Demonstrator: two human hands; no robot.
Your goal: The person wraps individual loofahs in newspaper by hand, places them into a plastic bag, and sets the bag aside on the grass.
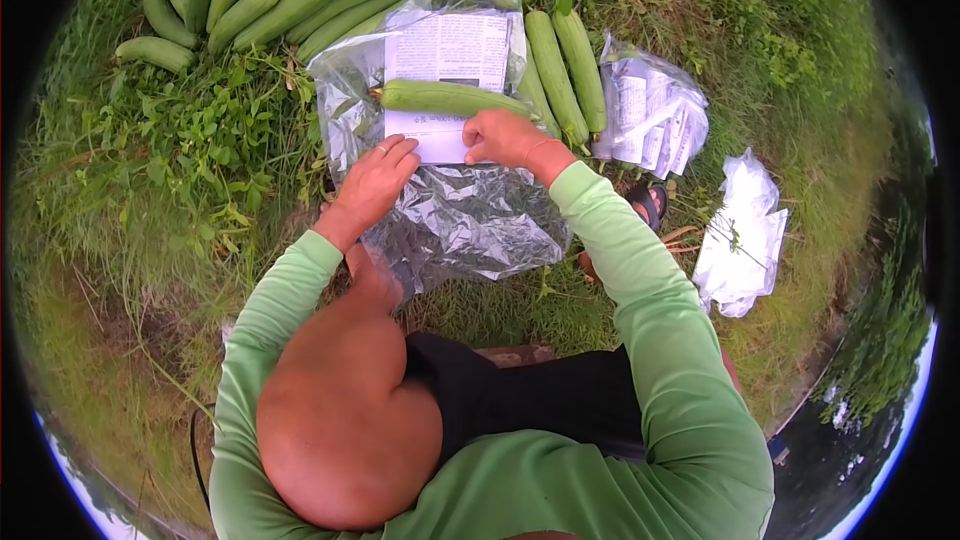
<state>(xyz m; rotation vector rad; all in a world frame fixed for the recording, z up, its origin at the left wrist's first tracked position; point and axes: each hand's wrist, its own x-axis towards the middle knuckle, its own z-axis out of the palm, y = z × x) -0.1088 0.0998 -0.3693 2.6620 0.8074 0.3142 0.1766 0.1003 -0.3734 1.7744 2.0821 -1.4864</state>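
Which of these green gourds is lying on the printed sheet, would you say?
The gourd just beyond the left hand and right hand, lying crosswise; the others lie off the sheet.

gourd (455,98) on paper (445,48) | paper on plastic (480,225) | pile (290,0) behind-left | bag (655,110) right

Daylight fell on green and dried grass (95,350); leafy weeds (190,145) grew at left, and dark green foliage (865,365) edged the right.
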